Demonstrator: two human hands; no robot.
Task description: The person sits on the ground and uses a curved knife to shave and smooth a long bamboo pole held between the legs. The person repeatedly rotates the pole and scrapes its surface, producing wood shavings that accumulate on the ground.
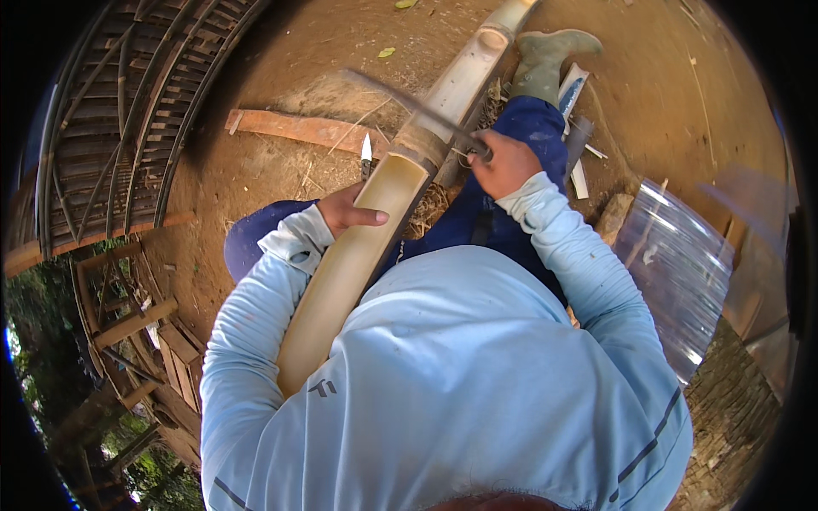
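Note:
A long split bamboo pole [366,230], hollow side up, slants from my left side across my lap to the far ground. My left hand [351,211] grips its left edge, thumb over the pale inside. A small knife [366,150] points away just beyond that hand; whether my hidden fingers hold its dark handle cannot be made out. My right hand [506,164] is closed round the handle of a machete [409,100]. The long dark blade reaches up and left across the bamboo near a node [419,143].
A reddish plank [298,128] lies on the dirt floor beyond my left knee. A slatted bamboo structure [128,111] stands at the left. My boot [545,60] is beside the pole's far end. A clear plastic sheet [677,264] and wood pieces lie at the right.

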